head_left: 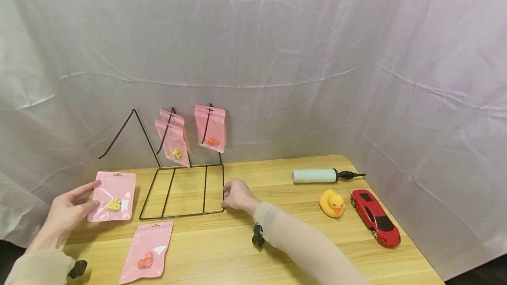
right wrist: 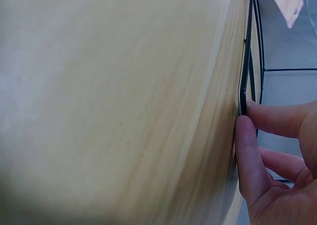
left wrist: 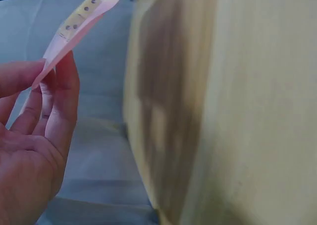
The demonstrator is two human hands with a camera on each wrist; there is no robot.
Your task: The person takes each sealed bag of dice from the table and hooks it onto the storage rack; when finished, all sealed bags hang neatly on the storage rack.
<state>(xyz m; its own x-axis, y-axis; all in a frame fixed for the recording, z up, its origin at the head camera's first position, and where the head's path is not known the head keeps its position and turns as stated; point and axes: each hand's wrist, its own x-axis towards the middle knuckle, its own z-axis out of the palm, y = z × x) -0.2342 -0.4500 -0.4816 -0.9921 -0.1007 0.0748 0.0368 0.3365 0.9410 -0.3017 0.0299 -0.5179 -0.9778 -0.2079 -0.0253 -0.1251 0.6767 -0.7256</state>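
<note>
My left hand point(head_left: 70, 210) pinches the left edge of a pink zip pouch point(head_left: 126, 188) with yellow dice inside, held up left of the rack. The left wrist view shows thumb and fingers on either side of the pouch point(left wrist: 74, 29). A black wire rack point(head_left: 173, 217) stands on the table, and my right hand point(head_left: 237, 195) pinches its front right corner between thumb and finger, clearer in the right wrist view point(right wrist: 282, 155). Pink pouches hang on the rack's middle hook point(head_left: 170, 137) and right hook point(head_left: 215, 126); the left hook point(head_left: 115, 139) is bare.
Another pink pouch point(head_left: 152, 241) with orange-red dice lies flat before the rack. To the right on the wooden table point(head_left: 222, 254) are a pale green hand pump point(head_left: 314, 176), a yellow rubber duck point(head_left: 332, 203) and a red toy car point(head_left: 376, 219). Grey cloth point(head_left: 253, 47) hangs behind.
</note>
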